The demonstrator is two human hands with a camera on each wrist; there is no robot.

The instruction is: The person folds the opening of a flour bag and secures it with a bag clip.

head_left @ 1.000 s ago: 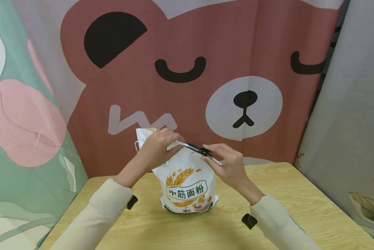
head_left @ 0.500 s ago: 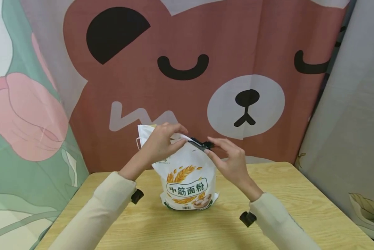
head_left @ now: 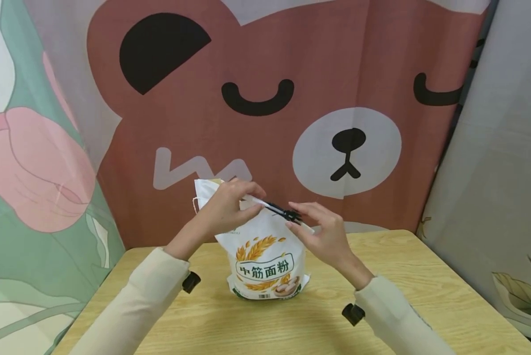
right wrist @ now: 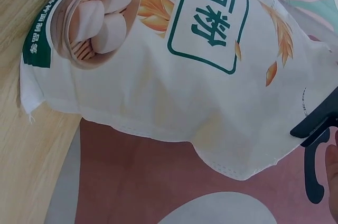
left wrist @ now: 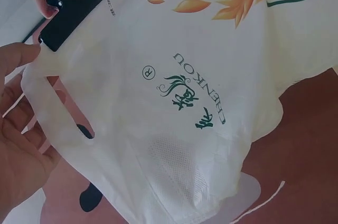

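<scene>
A white flour bag (head_left: 269, 246), printed with wheat ears and green lettering, stands upright on the table. Across its top edge sits a black bag clip (head_left: 285, 213), also seen in the left wrist view as a long black bar (left wrist: 84, 10) over the bag's face. My right hand (head_left: 329, 230) pinches the clip by its handles between thumb and fingers. Just left of the clip, my left hand (head_left: 230, 204) pinches the bag's top edge, thumb in front and other fingers partly behind it. A slot-shaped handle hole (left wrist: 71, 108) shows beside the left hand.
The wooden table (head_left: 363, 315) extends around the bag. Close behind it hangs a curtain (head_left: 181, 128) with a bear print, and more curtains flank both sides. A loose white string (left wrist: 264, 200) dangles from the bag's left corner.
The clip and right hand rose slightly, then dipped back, the clip tipping with the bag's top edge. The left fingertips have shifted a little right along the edge. Both grips stay.
</scene>
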